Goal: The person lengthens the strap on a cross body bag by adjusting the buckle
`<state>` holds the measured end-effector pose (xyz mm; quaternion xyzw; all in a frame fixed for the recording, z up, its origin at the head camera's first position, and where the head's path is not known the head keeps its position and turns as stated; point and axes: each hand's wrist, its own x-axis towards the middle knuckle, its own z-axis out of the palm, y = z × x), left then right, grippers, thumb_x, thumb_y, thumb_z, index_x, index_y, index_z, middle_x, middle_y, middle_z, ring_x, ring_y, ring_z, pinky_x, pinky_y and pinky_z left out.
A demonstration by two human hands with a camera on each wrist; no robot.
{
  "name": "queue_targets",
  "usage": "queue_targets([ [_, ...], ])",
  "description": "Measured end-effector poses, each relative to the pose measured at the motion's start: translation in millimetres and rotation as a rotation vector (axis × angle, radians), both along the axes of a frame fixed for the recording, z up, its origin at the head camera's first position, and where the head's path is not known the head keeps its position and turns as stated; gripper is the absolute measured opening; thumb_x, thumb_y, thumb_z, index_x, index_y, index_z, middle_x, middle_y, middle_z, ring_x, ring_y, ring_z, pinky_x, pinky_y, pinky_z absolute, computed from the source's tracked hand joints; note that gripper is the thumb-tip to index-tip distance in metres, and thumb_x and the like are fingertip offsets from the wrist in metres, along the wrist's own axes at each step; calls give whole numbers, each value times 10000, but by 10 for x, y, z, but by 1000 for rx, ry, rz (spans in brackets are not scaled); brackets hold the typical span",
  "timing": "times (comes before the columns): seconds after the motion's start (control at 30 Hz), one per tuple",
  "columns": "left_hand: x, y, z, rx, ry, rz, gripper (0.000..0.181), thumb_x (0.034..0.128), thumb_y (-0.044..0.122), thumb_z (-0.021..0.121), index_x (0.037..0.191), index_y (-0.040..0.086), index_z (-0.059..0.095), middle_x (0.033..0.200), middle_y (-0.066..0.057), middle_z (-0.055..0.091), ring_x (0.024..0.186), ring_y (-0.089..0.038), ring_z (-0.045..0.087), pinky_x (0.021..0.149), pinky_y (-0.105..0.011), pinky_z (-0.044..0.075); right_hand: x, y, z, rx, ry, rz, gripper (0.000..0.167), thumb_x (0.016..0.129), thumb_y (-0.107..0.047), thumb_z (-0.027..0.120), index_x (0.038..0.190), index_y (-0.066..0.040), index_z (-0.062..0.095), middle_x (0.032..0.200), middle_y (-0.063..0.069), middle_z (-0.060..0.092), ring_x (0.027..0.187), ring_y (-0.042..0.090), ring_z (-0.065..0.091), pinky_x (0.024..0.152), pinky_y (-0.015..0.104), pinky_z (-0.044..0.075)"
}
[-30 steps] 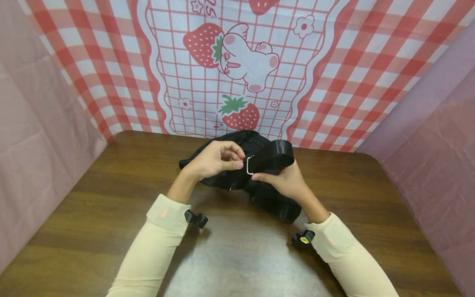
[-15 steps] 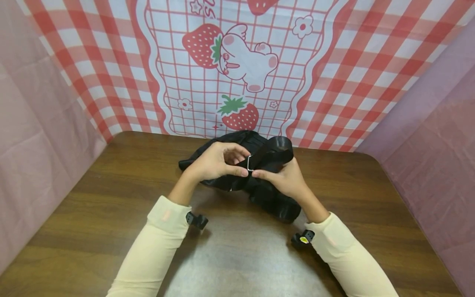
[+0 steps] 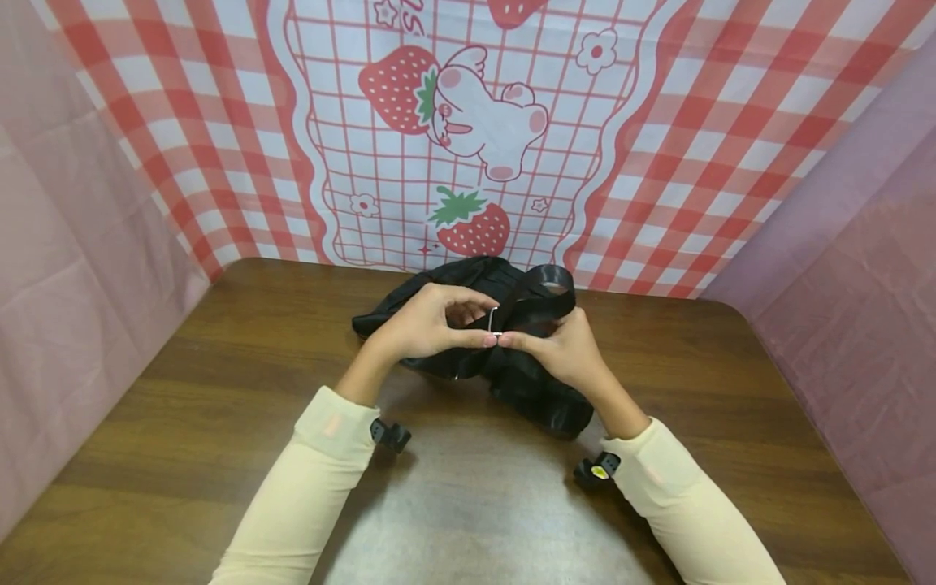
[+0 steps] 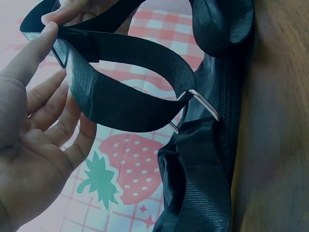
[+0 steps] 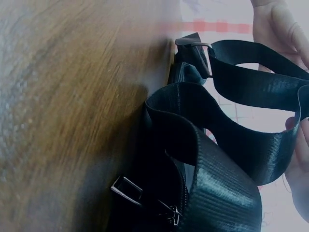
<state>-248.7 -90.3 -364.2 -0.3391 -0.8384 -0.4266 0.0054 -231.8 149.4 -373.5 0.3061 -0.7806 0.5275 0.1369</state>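
A black bag (image 3: 395, 315) with a wide webbing strap (image 3: 544, 307) lies at the back of the table. My left hand (image 3: 427, 325) pinches the strap at a silver metal slider buckle (image 3: 493, 322), thumb in front and fingers behind. From the other side my right hand (image 3: 563, 349) pinches the strap too, its thumb tip almost meeting the left thumb at the buckle. Between the hands the strap stands up in a loop. In the left wrist view the strap runs through a metal ring (image 4: 206, 105) fixed to the bag. The right hand's fingers are mostly hidden behind the strap.
The wooden table (image 3: 468, 504) extends in front of the bag. A checked strawberry cloth (image 3: 483, 122) hangs right behind it. Pink fabric walls stand on both sides. In the right wrist view a zipper pull (image 5: 173, 215) and a rectangular ring (image 5: 126, 190) show on the bag.
My left hand has shifted right, bringing its thumb onto the buckle against the right thumb. The buckle has tilted, and the strap loop has spread apart. The bag stays in place.
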Motion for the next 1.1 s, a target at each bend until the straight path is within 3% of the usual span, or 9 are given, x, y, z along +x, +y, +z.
queue_targets([
  [0.3,-21,10,-37,4,156,-31,416,911,298,800,1238,62,698,1017,-6,688,917,-127,622,814,-334,535,-73,46,-62,12,-42,54,291,758,85,861,1016,22,744,895,134,753,825,100,706,743,245,576],
  [0.57,-49,-20,-78,70,160,-22,410,914,252,795,1242,38,677,1027,-29,675,921,-147,614,834,-370,537,-95,47,-89,107,-85,112,370,759,-40,909,1087,-25,739,934,86,754,865,222,711,781,305,589],
  [0.83,-59,-37,-90,83,196,-10,381,923,250,784,1225,41,687,1018,-24,676,911,-142,611,825,-367,541,-83,46,-90,183,-63,61,321,786,-120,907,1044,-6,753,964,91,756,912,217,701,829,382,589],
  [1.1,-71,-49,-96,90,247,-5,363,895,228,794,1172,12,703,981,-53,690,877,-161,624,796,-332,537,-82,59,-75,240,-64,83,342,790,-155,909,1071,-20,768,984,64,759,906,184,703,820,381,587],
])
